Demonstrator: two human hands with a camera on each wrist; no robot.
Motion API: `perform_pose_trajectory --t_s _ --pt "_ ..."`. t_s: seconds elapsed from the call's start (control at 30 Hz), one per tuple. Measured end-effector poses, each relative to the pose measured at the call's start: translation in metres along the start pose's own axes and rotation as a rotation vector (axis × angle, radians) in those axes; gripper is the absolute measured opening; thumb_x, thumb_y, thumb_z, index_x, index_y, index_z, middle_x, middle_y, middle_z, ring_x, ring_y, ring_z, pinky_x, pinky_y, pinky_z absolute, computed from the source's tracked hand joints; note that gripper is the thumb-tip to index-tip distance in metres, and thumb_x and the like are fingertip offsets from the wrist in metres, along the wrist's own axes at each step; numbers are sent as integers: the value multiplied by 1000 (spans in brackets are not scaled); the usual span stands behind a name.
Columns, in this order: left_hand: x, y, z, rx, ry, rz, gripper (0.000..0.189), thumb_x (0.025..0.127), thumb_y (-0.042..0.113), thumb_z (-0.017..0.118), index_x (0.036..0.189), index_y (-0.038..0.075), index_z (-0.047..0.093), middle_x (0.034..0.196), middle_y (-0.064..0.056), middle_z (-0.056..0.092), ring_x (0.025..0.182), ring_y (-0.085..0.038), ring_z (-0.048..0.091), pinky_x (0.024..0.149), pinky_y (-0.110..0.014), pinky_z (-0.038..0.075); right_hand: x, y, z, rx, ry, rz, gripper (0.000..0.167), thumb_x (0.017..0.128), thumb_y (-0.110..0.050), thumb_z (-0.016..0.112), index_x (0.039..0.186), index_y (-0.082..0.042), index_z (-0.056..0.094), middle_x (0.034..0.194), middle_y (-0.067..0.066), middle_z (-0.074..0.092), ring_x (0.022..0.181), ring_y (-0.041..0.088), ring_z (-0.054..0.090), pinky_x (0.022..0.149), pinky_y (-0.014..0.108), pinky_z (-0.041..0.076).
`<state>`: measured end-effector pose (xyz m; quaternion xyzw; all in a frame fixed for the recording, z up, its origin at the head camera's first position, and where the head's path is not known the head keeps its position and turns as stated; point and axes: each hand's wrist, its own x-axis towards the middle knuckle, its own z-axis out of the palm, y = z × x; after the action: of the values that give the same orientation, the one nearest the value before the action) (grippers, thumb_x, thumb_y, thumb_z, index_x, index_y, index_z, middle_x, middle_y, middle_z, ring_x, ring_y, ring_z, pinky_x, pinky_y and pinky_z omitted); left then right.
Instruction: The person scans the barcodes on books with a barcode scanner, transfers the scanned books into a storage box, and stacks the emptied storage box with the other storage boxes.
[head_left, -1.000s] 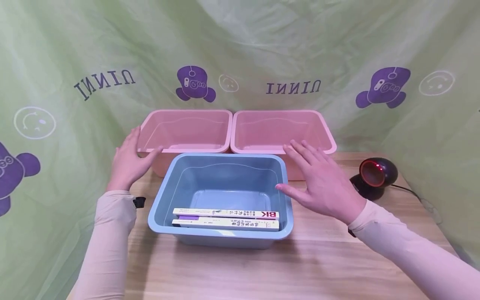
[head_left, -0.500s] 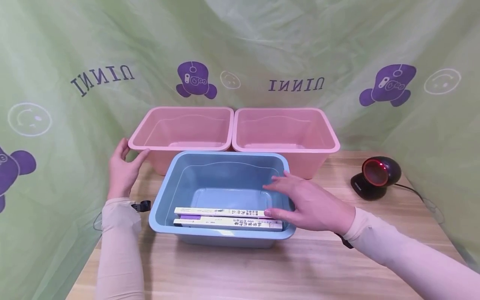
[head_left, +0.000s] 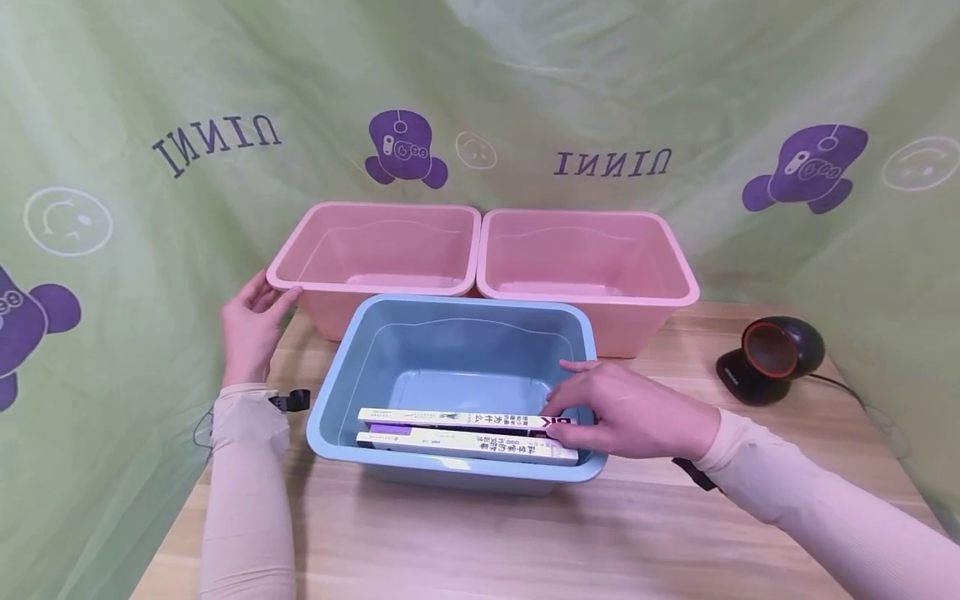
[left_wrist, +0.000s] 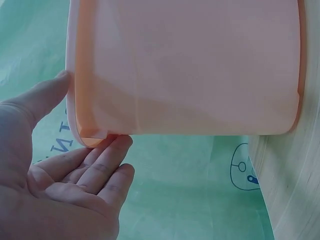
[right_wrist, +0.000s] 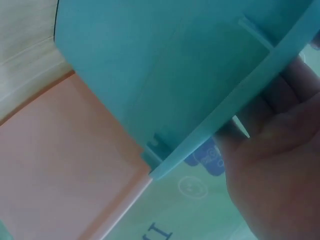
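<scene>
Blue bin (head_left: pixel 472 346): smooth plastic, glossy along the rim.
Pink bins (head_left: pixel 592 246): smooth plastic, low sheen.
Books (head_left: pixel 420 417): paper, with smooth spines.
Bench (head_left: pixel 450 542): wood-grained surface, smooth, softly glossy.
Curtain (head_left: pixel 510 75): thin cloth, creased, faintly shiny.
Scanner (head_left: pixel 807 342): dark plastic housing, semi-gloss.
Sleeves (head_left: pixel 247 500): matt cloth, lightly wrinkled.

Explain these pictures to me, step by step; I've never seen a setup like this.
There is no machine here: a person is at work. The wide picture comes from a camera worn on the head, looking forward and down; the other two come from cameras on the wrists. On the table stand a left pink bin and a right pink bin, a blue bin before them, and a black device. The right hand pinches the farther book in the blue bin, behind the nearer book; the left hand touches the left pink bin's corner.
</scene>
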<state>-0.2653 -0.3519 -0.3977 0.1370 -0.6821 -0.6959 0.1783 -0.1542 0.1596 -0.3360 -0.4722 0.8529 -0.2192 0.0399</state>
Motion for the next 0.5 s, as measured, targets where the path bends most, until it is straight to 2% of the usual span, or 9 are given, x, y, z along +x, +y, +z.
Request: perform_pose_trajectory --t_s 0.1,0.17,0.2,0.27,0.33,0.5 --pt "1 -1 1 -12 2 0 80 98 11 88 168 11 50 171 -19 55 144 -15 65 95 -5 60 3 0 3 -17 12 -17 9 103 -19 78 98 -24 83 87 -23 73 83 -9 65 123 61 56" --pt "1 -1 2 -14 3 0 80 98 11 88 168 12 50 170 -18 55 142 -14 66 95 -5 60 5 -1 5 -27 25 -16 12 102 -19 79 92 -25 81 80 -23 65 78 -7 60 107 44 66" --pt "0 -1 2 -12 3 2 79 98 11 88 168 11 50 170 -19 55 142 -15 66 95 -5 60 5 -1 6 -27 31 -12 13 101 -19 79 90 -25 79 78 -22 63 76 -5 58 98 36 67" --pt "-1 0 2 -7 5 7 79 98 11 88 168 12 51 170 -19 56 143 -15 66 96 -6 60 6 -1 7 -20 40 -1 14 100 -20 81 88 -27 79 76 -20 60 76 -1 57 80 24 61" --pt "-1 0 2 -3 5 6 80 98 12 88 168 11 50 170 -19 56 144 -16 65 97 -6 60 6 -1 8 -15 52 12 13 99 -20 83 88 -26 79 77 -18 60 77 3 58 69 18 51" --pt "-3 0 1 6 7 -6 81 99 14 88 169 12 48 172 -18 54 149 -17 62 98 -6 59 8 -2 13 -24 89 39 10 95 -19 85 89 -25 81 78 -18 65 75 0 57 68 18 50"
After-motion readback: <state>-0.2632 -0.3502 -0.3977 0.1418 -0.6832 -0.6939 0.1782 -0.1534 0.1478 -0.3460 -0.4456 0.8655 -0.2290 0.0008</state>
